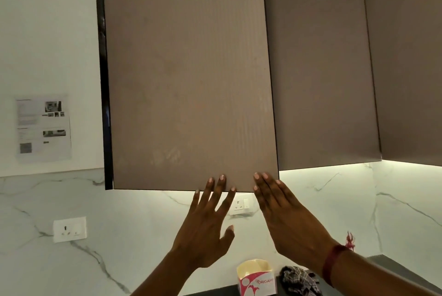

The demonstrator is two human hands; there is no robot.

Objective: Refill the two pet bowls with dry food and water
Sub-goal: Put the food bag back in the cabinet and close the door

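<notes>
Left hand point(203, 231): reaching up with fingers straight and spread wide, thumb out to the side; holding nothing.
Left fingertips point(222, 177): lying against the bottom edge of the cabinet door point(189, 75).
Right hand point(287, 219): reaching up beside the left, fingers straight and close together; gripping nothing.
Right fingertips point(257, 176): touching the door's lower right corner.
Right wrist: wearing a red thread band point(331, 264) with a loose tassel.
Cabinet door: taupe, ribbed, hanging overhead; its right edge is appearing to stand a little forward of the neighbouring door point(320, 68).
Pet bowls: not showing in this view, so I cannot tell where they are sitting.
Counter point(215, 292): dark, showing only at the bottom edge, below the hands.
Carton point(257, 276): white and red, printed ORIGAMI, standing open-topped on the counter.
Checked cloth point(299, 280): lying crumpled just beside the carton, to its right.
Backsplash point(143, 236): white veined marble, glowing under the cabinet light.
Sockets: one point(69, 229) sitting at left, another point(240, 204) peeking between the hands.
Printed sheet point(43, 128): sticking to the wall at far left.
</notes>
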